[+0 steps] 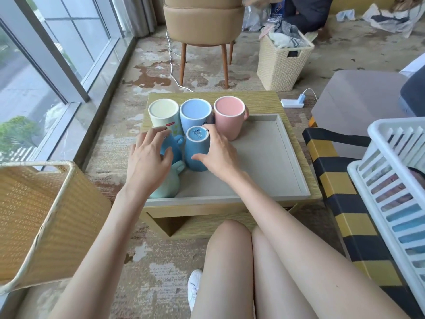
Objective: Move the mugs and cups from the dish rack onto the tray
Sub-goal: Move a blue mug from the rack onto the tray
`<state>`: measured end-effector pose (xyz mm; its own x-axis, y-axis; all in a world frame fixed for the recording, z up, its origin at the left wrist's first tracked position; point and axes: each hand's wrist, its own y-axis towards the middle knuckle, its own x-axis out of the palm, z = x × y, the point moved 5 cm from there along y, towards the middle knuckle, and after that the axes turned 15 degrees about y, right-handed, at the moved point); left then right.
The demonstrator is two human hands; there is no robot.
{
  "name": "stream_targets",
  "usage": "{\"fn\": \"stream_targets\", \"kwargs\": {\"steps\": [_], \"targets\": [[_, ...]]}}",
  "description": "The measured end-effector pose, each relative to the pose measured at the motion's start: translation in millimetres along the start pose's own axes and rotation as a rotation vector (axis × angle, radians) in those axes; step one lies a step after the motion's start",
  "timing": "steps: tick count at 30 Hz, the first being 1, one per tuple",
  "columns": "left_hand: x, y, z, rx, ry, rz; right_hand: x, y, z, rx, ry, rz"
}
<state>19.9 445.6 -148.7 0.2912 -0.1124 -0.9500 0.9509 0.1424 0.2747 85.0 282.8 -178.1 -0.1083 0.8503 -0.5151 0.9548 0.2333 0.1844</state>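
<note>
So both hands are down in the shallow grey rectangular tray [271,157] sitting on the low straw-coloured desk [264,100]. The right hand [220,155] has its fingers [208,128] wrapped around a small upside-down blue ceramic cup [196,148], thumb low on its side, so it's clamped on that one. The left hand [147,157] rests on another blue mug [173,146] with fingers spread apart, not really closed on it. Under that palm sits a pale mint green mug [167,185]. Just beyond the fingers stand three upside-down mugs in a row: cream yellow [163,113], light blue [195,113], pink [228,116]. The white plastic dish rack [391,180] is well off past the right arm.
</note>
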Motion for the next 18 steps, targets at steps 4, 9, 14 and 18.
{"fn": "stream_targets", "kwargs": {"steps": [4,9,14,18], "targets": [[1.9,0.7,-0.6,0.002,-0.012,0.008,7.1,-0.2,-2.0,-0.006,0.019,0.058],[1.9,-0.5,-0.4,0.015,-0.007,0.025,8.9,-5.2,-4.4,-0.050,0.015,0.088],[-6.7,-1.5,4.9,0.049,0.061,0.019,-7.4,-7.3,-13.8,-0.041,-0.055,-0.042],[-25.7,1.5,33.3,0.157,0.044,0.119,-63.2,-23.7,-25.2,-0.120,-0.133,0.003]]}}
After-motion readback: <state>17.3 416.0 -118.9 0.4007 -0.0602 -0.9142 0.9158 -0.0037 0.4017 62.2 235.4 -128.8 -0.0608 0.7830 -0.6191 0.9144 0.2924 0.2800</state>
